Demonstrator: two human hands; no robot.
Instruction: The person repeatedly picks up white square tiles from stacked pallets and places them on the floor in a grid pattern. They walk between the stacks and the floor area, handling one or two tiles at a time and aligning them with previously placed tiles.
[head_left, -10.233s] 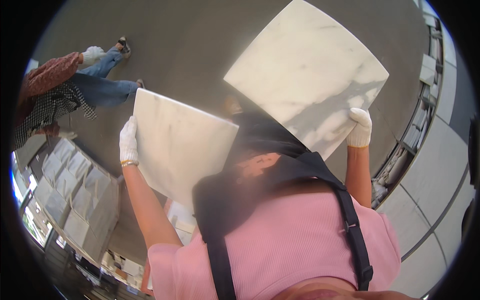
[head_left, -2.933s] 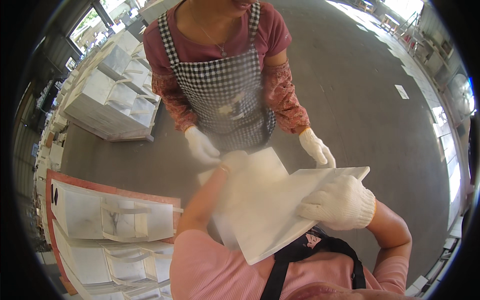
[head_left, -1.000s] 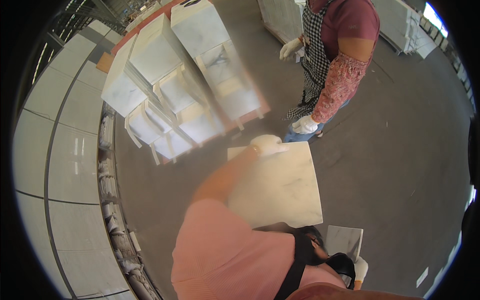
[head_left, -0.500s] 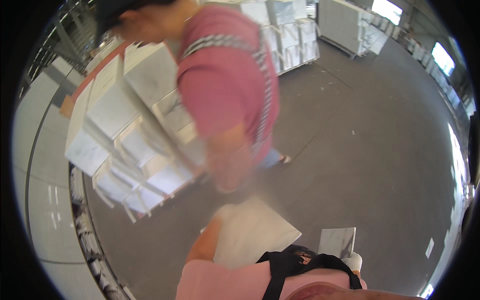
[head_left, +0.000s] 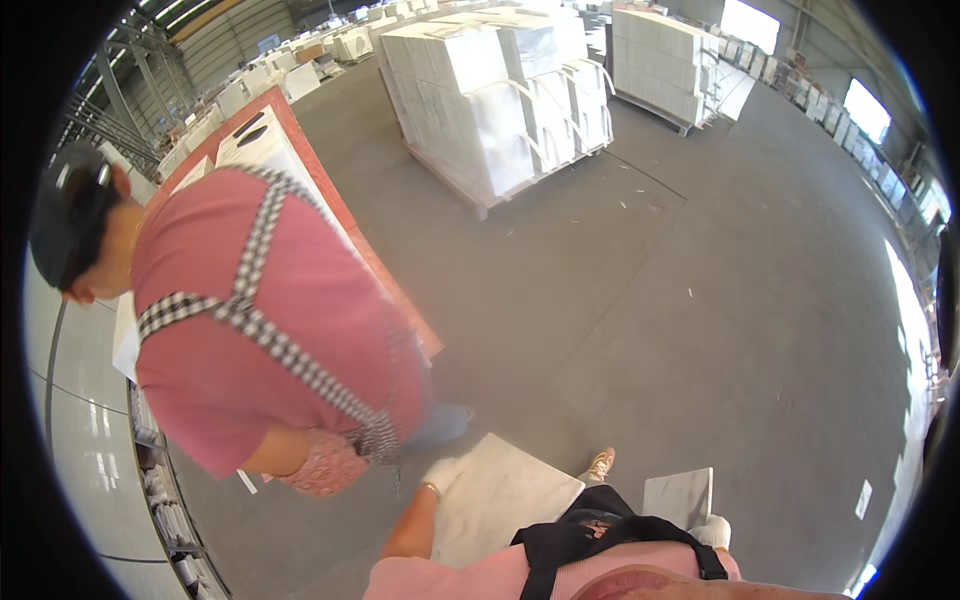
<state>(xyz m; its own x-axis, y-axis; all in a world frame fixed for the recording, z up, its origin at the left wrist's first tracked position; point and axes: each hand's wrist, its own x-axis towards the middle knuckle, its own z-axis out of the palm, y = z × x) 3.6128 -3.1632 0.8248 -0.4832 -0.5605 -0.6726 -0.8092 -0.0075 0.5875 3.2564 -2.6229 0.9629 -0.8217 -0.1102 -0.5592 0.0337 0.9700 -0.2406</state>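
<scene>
Low in the view, my left hand (head_left: 443, 474), in a pale glove, is closed on the left edge of a white marble tile (head_left: 500, 498) with faint grey veins. The tile hangs tilted at my left side, partly behind my body. At my right side, my right hand (head_left: 712, 532), in a white glove, grips a second marble tile (head_left: 677, 497) with darker grey veining. Only the upper part of that one shows. My fingers are partly hidden by the tiles. One of my shoes (head_left: 600, 465) appears between the two tiles.
A co-worker in a pink shirt and checked apron straps (head_left: 270, 320) stands close on the left, beside a red-edged table (head_left: 350, 232). A pallet stack of white tile blocks (head_left: 490, 110) stands ahead, another stack (head_left: 660, 65) behind it. Grey floor (head_left: 720, 300) stretches right.
The co-worker now appears further left and nearer. My view has shifted: the near stacked blocks have left their place, and the red-edged table and pallets show more. Both tiles stay in my hands.
</scene>
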